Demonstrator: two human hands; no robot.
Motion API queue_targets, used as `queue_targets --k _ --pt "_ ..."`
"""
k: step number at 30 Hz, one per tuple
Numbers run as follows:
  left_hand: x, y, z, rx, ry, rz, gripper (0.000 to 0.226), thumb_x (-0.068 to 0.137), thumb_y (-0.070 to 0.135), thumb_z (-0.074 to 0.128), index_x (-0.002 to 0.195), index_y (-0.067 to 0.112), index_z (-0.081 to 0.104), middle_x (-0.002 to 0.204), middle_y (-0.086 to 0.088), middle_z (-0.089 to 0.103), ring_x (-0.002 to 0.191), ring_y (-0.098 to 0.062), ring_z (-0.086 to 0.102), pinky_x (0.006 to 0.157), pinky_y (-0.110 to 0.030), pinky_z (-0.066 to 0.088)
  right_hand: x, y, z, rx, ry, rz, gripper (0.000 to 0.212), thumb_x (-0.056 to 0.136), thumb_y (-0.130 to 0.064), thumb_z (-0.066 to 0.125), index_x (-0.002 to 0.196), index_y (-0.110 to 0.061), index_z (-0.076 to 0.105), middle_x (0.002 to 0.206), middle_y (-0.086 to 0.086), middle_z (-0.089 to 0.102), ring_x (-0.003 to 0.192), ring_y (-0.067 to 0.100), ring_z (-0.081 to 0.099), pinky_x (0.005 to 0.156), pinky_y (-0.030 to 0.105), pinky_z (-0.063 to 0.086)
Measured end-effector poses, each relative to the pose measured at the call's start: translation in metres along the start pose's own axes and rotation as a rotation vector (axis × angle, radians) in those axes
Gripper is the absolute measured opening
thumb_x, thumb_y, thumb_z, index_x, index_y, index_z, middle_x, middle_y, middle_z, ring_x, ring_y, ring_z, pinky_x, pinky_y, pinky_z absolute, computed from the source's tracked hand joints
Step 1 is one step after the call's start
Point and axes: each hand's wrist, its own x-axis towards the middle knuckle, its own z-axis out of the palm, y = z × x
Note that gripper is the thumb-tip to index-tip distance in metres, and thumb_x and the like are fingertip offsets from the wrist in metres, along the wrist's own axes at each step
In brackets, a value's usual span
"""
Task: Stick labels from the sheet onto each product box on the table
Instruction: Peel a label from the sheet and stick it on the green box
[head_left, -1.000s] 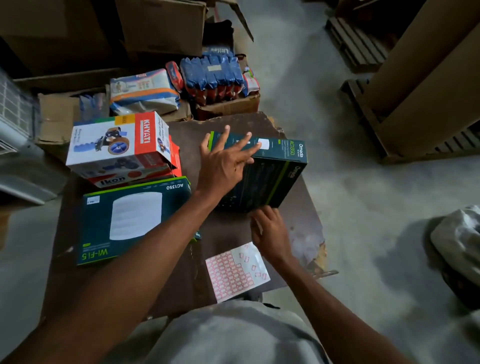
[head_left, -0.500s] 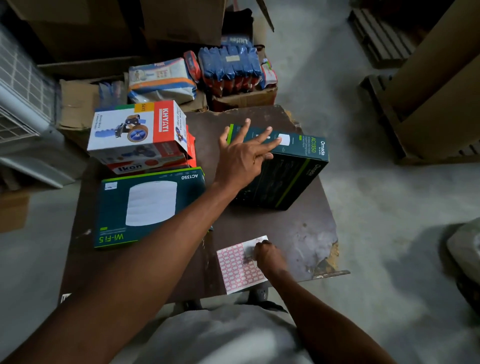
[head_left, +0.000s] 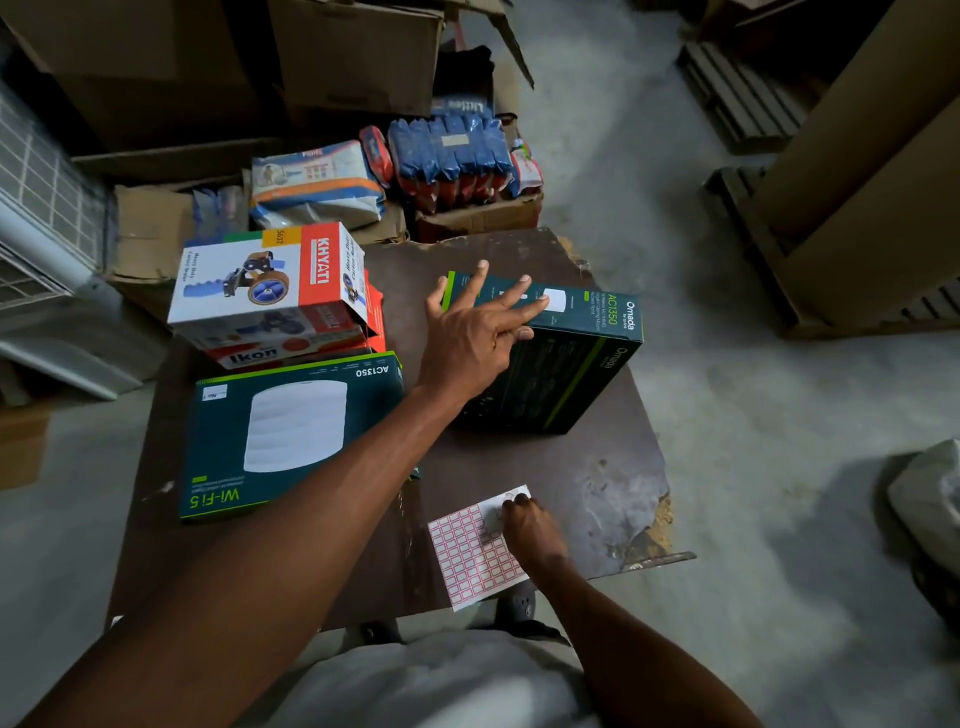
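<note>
Left hand (head_left: 475, 338) lies flat, fingers spread, on top of the dark Omada box (head_left: 566, 358), pinning it to the desk (head_left: 597, 467). Right hand (head_left: 530, 530) is down on the label sheet (head_left: 467, 551), just nearer the person than that box, fingertips bunched at its far corner, seemingly picking at one label; whether one is lifted yet, I can't tell. Handling looks simple: the sheet is thin, floppy paper that will likely slide unless pressed, so peeling from a corner makes sense. Cardboard boxes look light and stiff, good flat faces to press onto. Left of the Omada box lies the Wi-Fi 5 box (head_left: 291, 436); beyond that, the stacked Khyati box (head_left: 270, 280).
</note>
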Motion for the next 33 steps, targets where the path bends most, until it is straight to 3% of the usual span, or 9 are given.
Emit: queue_targets --k 6,21,26,30,33 --pt "0.002 0.0 -0.002 0.009 -0.014 0.003 0.04 0.097 0.04 0.06 0.136 0.048 0.057 0.148 0.014 0.051 0.152 -0.031 0.027 0.116 -0.059 0.014 0.002 0.011 0.006 -0.142 -0.083 -0.119 0.033 0.105 -0.016 0.045 0.137 -0.012 0.055 0.138 0.012 0.057 0.124 0.03 0.055 0.098 0.043 0.053" --pt "0.004 -0.004 0.001 0.008 -0.016 0.003 0.041 0.097 0.039 0.061 0.136 0.049 0.056 0.148 0.015 0.051 0.152 -0.03 0.027 0.116 -0.057 0.014 0.005 0.015 -0.013 -0.142 -0.078 -0.151 0.028 0.105 -0.025 0.055 0.13 -0.021 0.068 0.132 0.008 0.058 0.111 0.031 0.066 0.088 0.038 0.06" --pt "0.004 -0.004 0.002 0.012 -0.003 0.005 0.041 0.095 0.039 0.064 0.134 0.048 0.058 0.145 0.015 0.054 0.149 -0.031 0.034 0.115 -0.059 0.018 -0.01 0.006 -0.028 0.182 0.115 -0.054 0.04 0.105 -0.029 0.055 0.145 -0.025 0.052 0.137 0.002 0.059 0.108 0.021 0.067 0.083 0.029 0.058" --pt "0.003 -0.004 0.003 -0.002 0.038 0.004 0.04 0.093 0.034 0.068 0.13 0.047 0.062 0.141 0.014 0.058 0.146 -0.03 0.04 0.113 -0.059 0.024 -0.026 -0.003 -0.062 0.471 0.336 0.101 0.022 0.103 -0.038 0.059 0.116 -0.022 0.069 0.108 -0.007 0.068 0.086 0.01 0.066 0.063 0.013 0.048" --pt "0.001 -0.009 0.005 -0.003 0.067 0.017 0.042 0.091 0.03 0.072 0.127 0.048 0.064 0.139 0.015 0.06 0.144 -0.029 0.043 0.111 -0.059 0.027 -0.032 -0.014 -0.099 0.662 0.494 0.103 0.015 0.101 -0.038 0.063 0.1 -0.026 0.071 0.091 -0.012 0.069 0.08 0.008 0.067 0.064 0.027 0.057"
